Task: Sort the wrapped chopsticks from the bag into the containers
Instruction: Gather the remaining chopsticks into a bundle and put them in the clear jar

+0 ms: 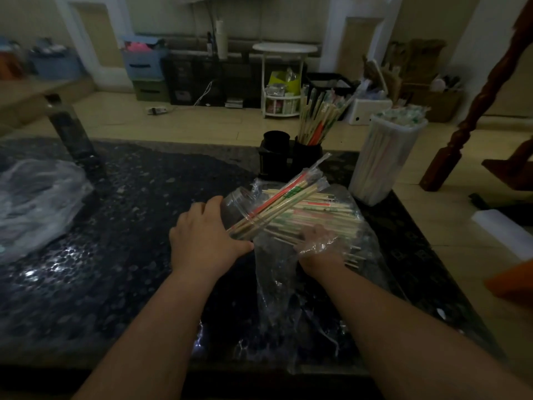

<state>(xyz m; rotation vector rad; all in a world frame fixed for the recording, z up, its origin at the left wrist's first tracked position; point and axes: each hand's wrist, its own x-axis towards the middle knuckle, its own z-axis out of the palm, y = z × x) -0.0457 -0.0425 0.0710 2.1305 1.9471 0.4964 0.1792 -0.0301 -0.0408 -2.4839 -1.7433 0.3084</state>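
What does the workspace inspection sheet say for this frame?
Surface: dark speckled countertop, glossy.
Job's things: tilted clear jar part-filled with wrapped chopsticks; more in the clear bag; black holder and tall container behind, both holding chopsticks.
Clutter: crumpled plastic, left.
Hands: left hand grips the jar; right hand inside the bag, grip unclear.
Cables: white cable on the floor beyond.
Surroundings: side table, blue crates, wooden post.
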